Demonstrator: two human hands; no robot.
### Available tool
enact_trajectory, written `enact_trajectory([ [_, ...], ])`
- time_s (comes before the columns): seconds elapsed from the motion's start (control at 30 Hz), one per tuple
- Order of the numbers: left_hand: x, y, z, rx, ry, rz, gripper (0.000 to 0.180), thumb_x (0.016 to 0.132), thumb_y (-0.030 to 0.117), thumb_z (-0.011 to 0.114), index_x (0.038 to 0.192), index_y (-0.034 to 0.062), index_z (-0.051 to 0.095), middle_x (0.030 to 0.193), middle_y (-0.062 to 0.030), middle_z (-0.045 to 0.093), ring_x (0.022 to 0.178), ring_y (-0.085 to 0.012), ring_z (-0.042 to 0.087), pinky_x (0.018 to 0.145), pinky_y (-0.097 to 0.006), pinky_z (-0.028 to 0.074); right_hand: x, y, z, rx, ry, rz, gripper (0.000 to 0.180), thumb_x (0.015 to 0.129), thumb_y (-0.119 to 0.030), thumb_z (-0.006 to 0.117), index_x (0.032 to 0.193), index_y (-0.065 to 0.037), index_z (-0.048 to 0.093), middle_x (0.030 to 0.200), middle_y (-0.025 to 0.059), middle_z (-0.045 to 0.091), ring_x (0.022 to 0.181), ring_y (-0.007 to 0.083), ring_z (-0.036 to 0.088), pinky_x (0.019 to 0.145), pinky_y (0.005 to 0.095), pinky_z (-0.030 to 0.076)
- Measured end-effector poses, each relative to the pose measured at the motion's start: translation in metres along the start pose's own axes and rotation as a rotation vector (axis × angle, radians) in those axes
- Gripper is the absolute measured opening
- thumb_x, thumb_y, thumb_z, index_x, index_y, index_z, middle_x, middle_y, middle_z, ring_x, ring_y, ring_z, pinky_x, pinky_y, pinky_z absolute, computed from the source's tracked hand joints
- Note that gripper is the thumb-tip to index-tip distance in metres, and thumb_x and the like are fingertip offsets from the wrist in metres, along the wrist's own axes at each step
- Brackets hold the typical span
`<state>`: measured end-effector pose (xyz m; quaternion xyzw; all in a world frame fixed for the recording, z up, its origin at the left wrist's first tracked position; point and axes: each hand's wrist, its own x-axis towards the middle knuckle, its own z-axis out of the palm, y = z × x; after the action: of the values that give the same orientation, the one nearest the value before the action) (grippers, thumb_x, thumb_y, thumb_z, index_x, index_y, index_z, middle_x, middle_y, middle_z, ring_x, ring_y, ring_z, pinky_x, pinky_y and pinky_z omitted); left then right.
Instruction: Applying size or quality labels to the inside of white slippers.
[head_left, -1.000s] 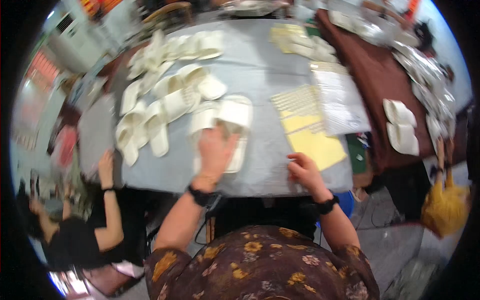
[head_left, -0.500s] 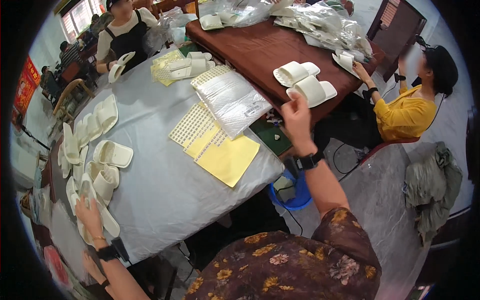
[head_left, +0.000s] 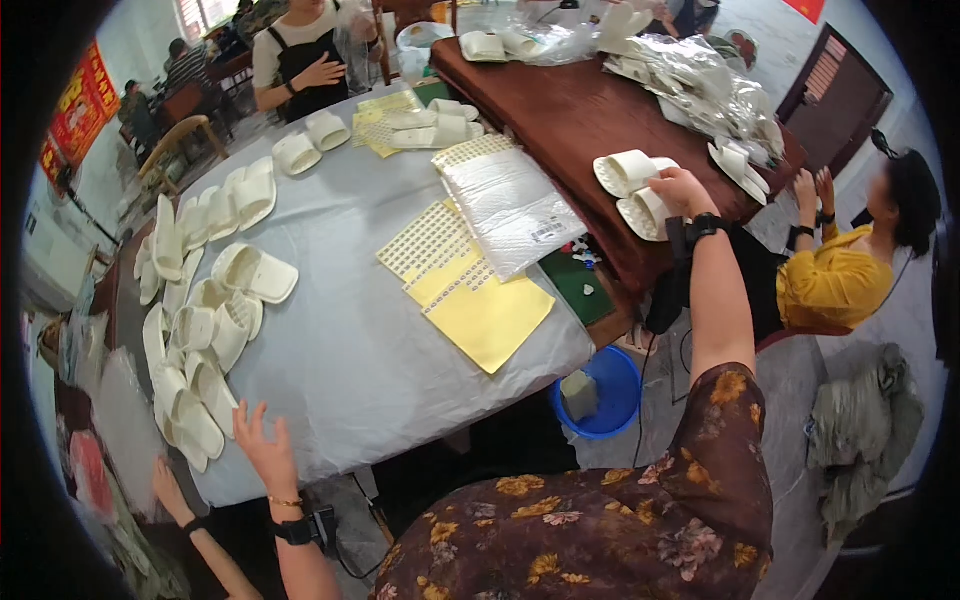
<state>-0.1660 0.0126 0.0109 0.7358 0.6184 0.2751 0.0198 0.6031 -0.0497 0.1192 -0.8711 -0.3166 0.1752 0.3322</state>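
Observation:
My left hand (head_left: 265,448) is raised at the near edge of the grey-covered table, fingers apart and holding nothing. Close to it lies a long cluster of white slippers (head_left: 210,385), some overlapping. My right arm stretches over to the brown-covered table. There my right hand (head_left: 686,192) has its fingers bent onto a pair of white slippers (head_left: 628,172), gripping the heel side of one; my fingertips are partly hidden. Between my arms lie yellow sticker sheets (head_left: 490,320) and a silvery plastic packet (head_left: 510,210).
Bagged slippers (head_left: 700,85) are heaped on the brown-covered table (head_left: 540,105). A blue bucket (head_left: 600,395) stands on the floor below. A co-worker in yellow (head_left: 830,285) sits at right; another in a black apron (head_left: 312,65) stands opposite. Another person's hand (head_left: 172,490) enters at lower left.
My left hand has come off the slippers and moved right, opening. My right hand has reached farther onto the slipper pair. The co-worker opposite has put down the slippers they held.

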Motion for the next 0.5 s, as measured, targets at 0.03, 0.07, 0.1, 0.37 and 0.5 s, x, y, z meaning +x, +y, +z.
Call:
enact_trajectory([
  [0.03, -0.002, 0.004, 0.001, 0.0, 0.001, -0.009, 0.037, 0.083, 0.011, 0.067, 0.12, 0.0045, 0.061, 0.144, -0.0165, 0.043, 0.138, -0.0366, 0.032, 0.113, -0.047, 0.027, -0.002, 0.007, -0.008, 0.195, -0.04, -0.016, 0.036, 0.084, -0.02, 0.071, 0.11, 0.005, 0.066, 0.096, 0.0089, 0.069, 0.081, 0.0173, 0.065, 0.072, 0.0328, 0.052],
  [0.07, -0.007, 0.005, 0.001, -0.032, -0.031, -0.01, 0.037, 0.083, 0.011, 0.067, 0.119, 0.0047, 0.061, 0.144, -0.0171, 0.043, 0.138, -0.0367, 0.032, 0.113, -0.047, 0.027, -0.004, 0.006, -0.007, 0.203, -0.058, -0.014, 0.033, 0.084, -0.017, 0.07, 0.107, 0.006, 0.066, 0.094, 0.0101, 0.069, 0.08, 0.019, 0.065, 0.072, 0.034, 0.052],
  [0.1, -0.012, 0.007, 0.001, -0.065, -0.063, -0.011, 0.036, 0.084, 0.012, 0.067, 0.119, 0.0048, 0.062, 0.144, -0.0176, 0.043, 0.138, -0.0367, 0.032, 0.113, -0.047, 0.027, -0.007, 0.006, -0.005, 0.21, -0.077, -0.01, 0.029, 0.085, -0.015, 0.069, 0.104, 0.007, 0.066, 0.092, 0.0114, 0.069, 0.078, 0.0207, 0.066, 0.072, 0.0352, 0.052],
  [0.37, -0.027, 0.079, 0.003, -0.41, -0.229, 0.025, 0.041, 0.083, 0.015, 0.07, 0.122, 0.0054, 0.061, 0.139, -0.0177, 0.049, 0.132, -0.0361, 0.042, 0.11, -0.046, 0.033, -0.147, -0.075, 0.082, 1.014, -0.494, -0.083, 0.039, 0.095, -0.009, 0.051, 0.13, 0.006, 0.048, 0.121, 0.0161, 0.062, 0.106, 0.0228, 0.065, 0.093, 0.0364, 0.053],
  [0.5, -0.034, 0.131, -0.004, -0.753, -0.477, 0.047, 0.062, 0.086, 0.012, 0.066, 0.143, 0.007, 0.04, 0.141, -0.0159, 0.049, 0.129, -0.0296, 0.048, 0.104, -0.04, 0.04, -0.239, -0.135, 0.153, 1.217, -0.673, 0.036, 0.043, 0.091, -0.006, 0.053, 0.133, 0.003, 0.044, 0.124, 0.018, 0.058, 0.111, 0.0272, 0.06, 0.096, 0.0422, 0.049],
])
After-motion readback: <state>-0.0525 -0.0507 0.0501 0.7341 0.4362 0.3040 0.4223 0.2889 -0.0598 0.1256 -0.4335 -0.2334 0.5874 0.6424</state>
